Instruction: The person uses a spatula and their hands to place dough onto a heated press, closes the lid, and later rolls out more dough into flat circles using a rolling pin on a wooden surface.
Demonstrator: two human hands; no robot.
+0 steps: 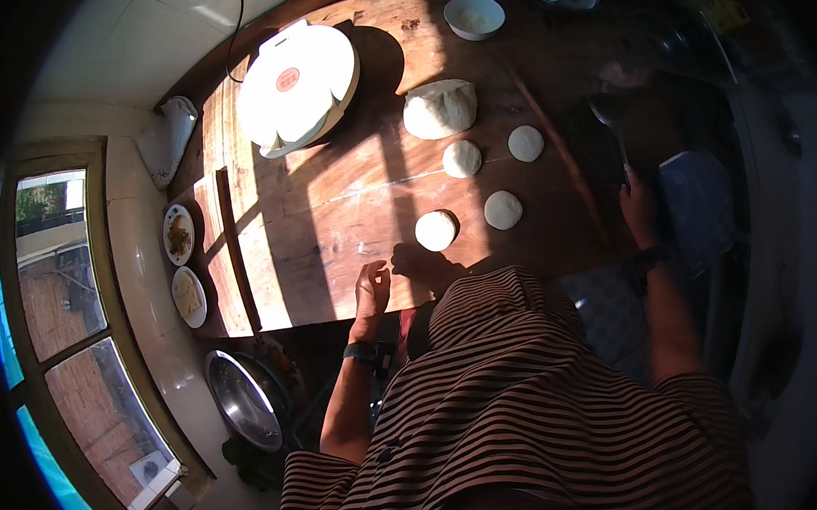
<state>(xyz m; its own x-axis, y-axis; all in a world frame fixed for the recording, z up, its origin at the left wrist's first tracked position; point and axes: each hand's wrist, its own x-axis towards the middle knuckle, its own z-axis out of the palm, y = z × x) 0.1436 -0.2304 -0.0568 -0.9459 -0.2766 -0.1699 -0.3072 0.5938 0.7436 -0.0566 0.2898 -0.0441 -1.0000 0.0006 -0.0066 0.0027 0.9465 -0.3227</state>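
My left hand (373,289) is at the front edge of a wooden board (343,240), its fingers loosely curled with a gap and nothing visible in them. Just beyond it lies a round dough ball (435,231). More dough balls sit farther off: one on the right (503,210), one in the middle (462,159) and one at the far right (526,144). Behind them rests a larger lump of dough (440,110). In the shaded area to the right, my right hand (639,207) grips the handle of a metal ladle (605,111). What lies under the ladle's head is too dark to tell.
A rolling pin (562,149) lies along the board's right side. At the back stand a white round electric appliance (296,90) with a cord and a white bowl (474,15). Two plates of food (178,234) are at left, above a steel basin (242,399). A bluish plastic bag (696,202) is right.
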